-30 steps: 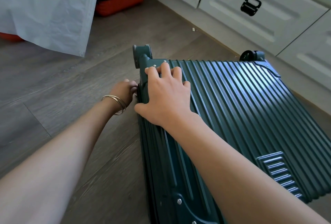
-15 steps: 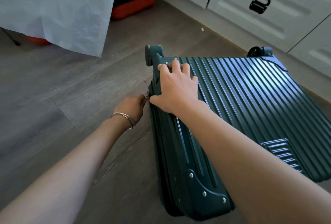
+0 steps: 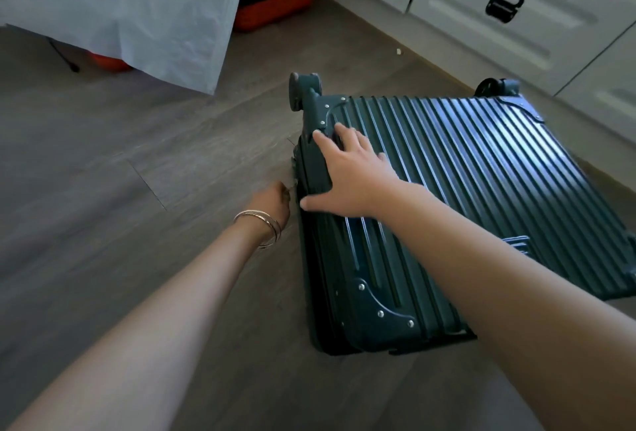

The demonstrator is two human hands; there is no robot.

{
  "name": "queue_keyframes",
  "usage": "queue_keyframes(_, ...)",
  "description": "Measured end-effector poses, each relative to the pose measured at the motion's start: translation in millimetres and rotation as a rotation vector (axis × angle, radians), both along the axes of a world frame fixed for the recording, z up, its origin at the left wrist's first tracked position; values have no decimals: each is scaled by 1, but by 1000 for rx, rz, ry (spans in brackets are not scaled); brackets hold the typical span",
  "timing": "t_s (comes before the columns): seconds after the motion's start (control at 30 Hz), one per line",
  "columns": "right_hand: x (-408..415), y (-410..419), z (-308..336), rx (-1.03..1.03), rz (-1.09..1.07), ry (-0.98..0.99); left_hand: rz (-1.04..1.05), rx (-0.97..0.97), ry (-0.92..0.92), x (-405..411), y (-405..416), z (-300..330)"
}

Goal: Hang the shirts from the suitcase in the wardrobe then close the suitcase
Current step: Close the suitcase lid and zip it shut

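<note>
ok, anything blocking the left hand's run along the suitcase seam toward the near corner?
Nothing visible. The left hand pinches at the side seam of the suitcase; only bare floor lies beside that edge. Right hand presses on top, clear of it.

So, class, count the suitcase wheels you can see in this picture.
2. One wheel sits at the far left corner of the green suitcase, another wheel at the far right corner. More may be hidden underneath.
</note>
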State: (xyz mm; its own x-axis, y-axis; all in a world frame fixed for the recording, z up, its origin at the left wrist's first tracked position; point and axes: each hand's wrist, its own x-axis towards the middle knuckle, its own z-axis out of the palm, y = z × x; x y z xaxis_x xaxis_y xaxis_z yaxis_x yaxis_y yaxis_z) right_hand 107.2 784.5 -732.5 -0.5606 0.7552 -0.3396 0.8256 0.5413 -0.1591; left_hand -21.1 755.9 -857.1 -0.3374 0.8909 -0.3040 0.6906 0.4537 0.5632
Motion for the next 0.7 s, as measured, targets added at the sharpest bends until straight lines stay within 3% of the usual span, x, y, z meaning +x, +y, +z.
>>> queue_keyframes(0.13,20,-36,0,-8,34,-163,23,-11,35,6,3,2)
queue_keyframes(0.33,19,-53,-16,96,-93,-94,-25,11,103,9,-17,2)
queue_keyframes(0.7,-1,-45,-3,108,-46,-124,-71,-80,-88,66,-136,-2)
